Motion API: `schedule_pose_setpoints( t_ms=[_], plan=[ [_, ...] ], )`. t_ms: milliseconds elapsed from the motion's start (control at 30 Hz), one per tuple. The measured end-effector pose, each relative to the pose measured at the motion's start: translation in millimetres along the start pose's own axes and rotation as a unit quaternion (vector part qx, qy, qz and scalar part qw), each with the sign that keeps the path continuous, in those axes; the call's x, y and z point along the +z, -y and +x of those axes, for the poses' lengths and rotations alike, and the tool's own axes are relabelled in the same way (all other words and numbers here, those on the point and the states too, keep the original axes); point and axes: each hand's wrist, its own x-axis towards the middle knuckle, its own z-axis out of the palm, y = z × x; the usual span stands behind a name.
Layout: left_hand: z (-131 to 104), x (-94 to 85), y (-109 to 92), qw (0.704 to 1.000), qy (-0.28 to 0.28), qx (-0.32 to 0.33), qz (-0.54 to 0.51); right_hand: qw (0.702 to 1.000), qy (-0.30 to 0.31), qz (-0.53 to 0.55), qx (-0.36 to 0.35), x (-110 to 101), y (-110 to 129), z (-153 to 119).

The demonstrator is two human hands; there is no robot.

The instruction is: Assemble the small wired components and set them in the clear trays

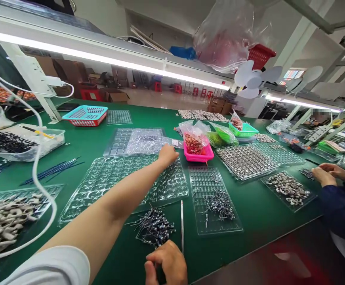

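Observation:
My left hand (168, 154) reaches out over the far right corner of a large clear blister tray (101, 174), beside a plastic bag (145, 141) lying on another tray. Its fingers are curled, and anything in them is hidden. Near the front edge, my right hand (170, 263) has its thumb and fingers apart, just below a pile of small wire-leaded parts (156, 227). Metal tweezers (182, 225) lie on the green table right of that pile. Further right, a clear tray (197, 217) holds more leaded parts.
A pink basket (199, 157) stands beyond the right tray. White ring-like parts (8, 217) and a white cable (35, 166) are at left. At right, a co-worker's hands (328, 174) are near a tray of pale parts (289, 188). A lamp (124, 63) hangs above.

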Motion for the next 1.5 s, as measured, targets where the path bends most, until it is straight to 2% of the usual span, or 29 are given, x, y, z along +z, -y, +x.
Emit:
schedule_pose_setpoints(
  t_ms=[100, 200, 300, 400, 467, 533, 633, 733, 933, 1033, 1100, 1167, 1333, 1400, 1500],
  plan=[
    [-26.9, -19.0, -5.7, 0.999, -0.003, 0.028, -0.045, 0.998, 0.066, 0.017, -0.007, -16.4, 4.5, 8.1],
    [-78.5, -36.4, 4.1, 0.994, 0.004, 0.046, -0.098, 0.995, 0.082, 0.051, 0.017, -30.6, 9.1, 12.1],
    [-152.5, -50.5, 26.8, 0.985, 0.031, 0.063, -0.161, 0.994, 0.076, 0.054, 0.051, -44.2, 9.7, 13.1],
    [-223.9, -58.7, 54.5, 0.964, 0.064, 0.062, -0.252, 0.995, 0.089, 0.007, 0.042, -58.3, 6.4, 18.2],
    [-256.1, -58.5, 71.8, 0.949, 0.094, 0.041, -0.298, 0.992, 0.118, -0.041, 0.023, -64.2, 4.7, 24.4],
    [-273.3, -53.1, 85.3, 0.939, 0.122, 0.023, -0.321, 0.982, 0.165, -0.088, 0.003, -64.2, 5.0, 30.3],
    [-278.8, -39.4, 96.7, 0.915, 0.150, -0.003, -0.374, 0.964, 0.219, -0.149, -0.029, -52.8, 7.7, 34.8],
    [-274.9, -29.1, 101.2, 0.877, 0.167, -0.028, -0.450, 0.948, 0.239, -0.203, -0.051, -37.1, 8.1, 34.2],
    [-269.3, -28.9, 105.1, 0.806, 0.179, -0.090, -0.557, 0.926, 0.266, -0.262, -0.062, -25.3, 4.5, 33.3],
    [-270.1, -28.2, 105.0, 0.784, 0.191, -0.105, -0.581, 0.926, 0.266, -0.260, -0.062, -25.7, 5.0, 34.0],
    [-272.0, -27.7, 104.2, 0.780, 0.203, -0.106, -0.582, 0.929, 0.262, -0.253, -0.062, -25.9, 5.4, 33.6],
    [-274.7, -28.7, 103.1, 0.798, 0.207, -0.084, -0.560, 0.933, 0.256, -0.244, -0.062, -26.1, 5.7, 32.5],
    [-283.0, -34.1, 98.8, 0.906, 0.176, 0.030, -0.385, 0.941, 0.244, -0.222, -0.073, -26.9, 6.0, 29.8],
    [-286.3, -32.4, 96.8, 0.931, 0.180, 0.049, -0.314, 0.943, 0.244, -0.215, -0.073, -26.9, 6.1, 29.1],
    [-289.9, -24.8, 95.5, 0.952, 0.184, 0.086, -0.230, 0.947, 0.236, -0.205, -0.079, -25.8, 6.8, 28.4]
  ],
)
